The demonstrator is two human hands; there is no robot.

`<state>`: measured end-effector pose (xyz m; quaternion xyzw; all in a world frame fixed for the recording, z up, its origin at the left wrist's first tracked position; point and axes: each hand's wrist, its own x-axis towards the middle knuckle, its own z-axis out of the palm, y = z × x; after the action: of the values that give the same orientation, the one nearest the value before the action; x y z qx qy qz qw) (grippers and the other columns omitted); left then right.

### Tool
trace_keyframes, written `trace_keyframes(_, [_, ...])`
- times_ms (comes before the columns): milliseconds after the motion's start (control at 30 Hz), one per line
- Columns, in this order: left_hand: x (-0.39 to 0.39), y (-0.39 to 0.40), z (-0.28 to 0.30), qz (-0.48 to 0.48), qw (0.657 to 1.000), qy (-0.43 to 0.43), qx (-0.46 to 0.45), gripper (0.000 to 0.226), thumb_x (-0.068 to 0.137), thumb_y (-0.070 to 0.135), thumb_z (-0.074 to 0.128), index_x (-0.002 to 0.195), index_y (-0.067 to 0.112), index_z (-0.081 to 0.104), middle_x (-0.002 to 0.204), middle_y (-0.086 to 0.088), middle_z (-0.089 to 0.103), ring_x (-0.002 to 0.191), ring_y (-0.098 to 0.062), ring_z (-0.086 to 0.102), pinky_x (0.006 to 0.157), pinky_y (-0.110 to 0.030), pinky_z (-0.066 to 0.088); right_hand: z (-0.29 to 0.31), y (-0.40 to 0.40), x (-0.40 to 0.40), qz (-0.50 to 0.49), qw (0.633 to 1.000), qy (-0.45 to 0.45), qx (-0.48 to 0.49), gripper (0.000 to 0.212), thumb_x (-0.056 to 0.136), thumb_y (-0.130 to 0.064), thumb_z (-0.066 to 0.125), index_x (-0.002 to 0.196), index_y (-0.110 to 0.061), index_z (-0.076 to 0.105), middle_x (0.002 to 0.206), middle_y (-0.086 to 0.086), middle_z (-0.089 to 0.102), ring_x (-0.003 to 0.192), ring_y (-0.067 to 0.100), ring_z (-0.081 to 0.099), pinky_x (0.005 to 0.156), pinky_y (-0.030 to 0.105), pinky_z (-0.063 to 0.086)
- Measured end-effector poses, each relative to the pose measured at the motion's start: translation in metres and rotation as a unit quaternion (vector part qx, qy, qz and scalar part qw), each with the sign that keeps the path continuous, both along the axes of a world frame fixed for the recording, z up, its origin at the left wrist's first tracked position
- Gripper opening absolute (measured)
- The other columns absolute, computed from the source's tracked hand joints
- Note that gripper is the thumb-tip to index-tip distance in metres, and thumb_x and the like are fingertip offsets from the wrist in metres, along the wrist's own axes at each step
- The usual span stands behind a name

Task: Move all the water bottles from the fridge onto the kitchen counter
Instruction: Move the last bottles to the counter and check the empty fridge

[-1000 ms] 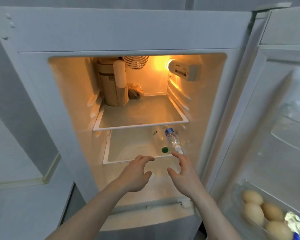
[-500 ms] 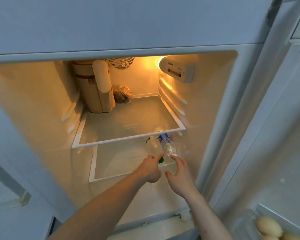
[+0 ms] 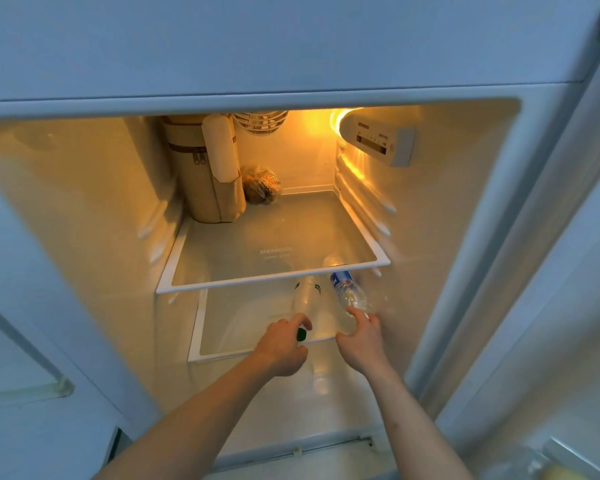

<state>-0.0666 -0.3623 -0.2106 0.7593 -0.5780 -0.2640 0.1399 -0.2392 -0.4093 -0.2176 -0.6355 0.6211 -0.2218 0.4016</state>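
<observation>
Two clear water bottles lie side by side on the lower glass shelf (image 3: 257, 351) of the open fridge, necks toward me. The left bottle (image 3: 307, 299) has a green cap, and my left hand (image 3: 283, 344) curls round its neck with the cap showing between my fingers. The right bottle (image 3: 349, 292) wears a blue label. Its neck is gripped by my right hand (image 3: 361, 337), which hides the cap. The far ends of both bottles sit under the upper shelf.
The upper shelf (image 3: 274, 277) carries a tall beige bag (image 3: 205, 178) and a wrapped food bundle (image 3: 260, 188) at the back. A control panel (image 3: 378, 140) juts from the right wall. The open door (image 3: 568, 306) stands to the right.
Both hands have reached forward from in front of the lower shelf onto the bottle necks and closed round them. My head has moved closer to the fridge.
</observation>
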Motion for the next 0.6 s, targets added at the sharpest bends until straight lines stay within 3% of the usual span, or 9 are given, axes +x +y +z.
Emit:
trace_keyframes(233, [0.008,0.048,0.0,0.047,0.994,0.013,-0.095,0.035,0.096,0.02,0.067,0.112,0.043,0.046,0.122,0.005,0.057,0.105,-0.016,0.056,0.097,-0.034,0.054,-0.004,0.003,0.012,0.029,0.999,0.027,0.011,0.05,0.089,-0.024,0.065,0.138,-0.032,0.055,0.144,0.003,0.032,0.12,0.031,0.057,0.106,0.04,0.05])
trace_keyframes(333, [0.008,0.065,0.008,0.074,0.985,0.017,-0.153,0.033,0.097,0.021,0.065,0.11,0.042,0.044,0.115,0.005,0.058,0.099,-0.015,0.058,0.092,-0.037,0.056,-0.002,0.004,0.018,0.055,0.998,0.027,0.018,0.055,0.092,-0.023,0.065,0.145,-0.031,0.052,0.149,0.009,0.036,0.123,0.033,0.058,0.105,0.038,0.047])
trace_keyframes(467, [0.008,0.084,0.023,0.12,0.966,0.048,-0.226,0.024,0.101,0.022,0.061,0.111,0.039,0.047,0.114,0.005,0.06,0.094,-0.008,0.06,0.085,-0.03,0.056,0.0,0.006,0.022,0.064,0.998,0.012,0.013,0.059,0.091,-0.023,0.066,0.147,-0.031,0.05,0.148,0.011,0.045,0.126,0.032,0.057,0.104,0.04,0.05])
trace_keyframes(600, [0.011,0.107,0.038,0.148,0.946,0.053,-0.282,0.017,0.102,0.025,0.059,0.111,0.038,0.052,0.107,0.008,0.062,0.09,-0.003,0.059,0.073,-0.021,0.048,-0.002,0.017,0.027,0.075,0.997,-0.011,0.016,0.046,0.088,-0.023,0.066,0.13,-0.035,0.053,0.135,0.011,0.056,0.106,0.03,0.064,0.094,0.041,0.056])
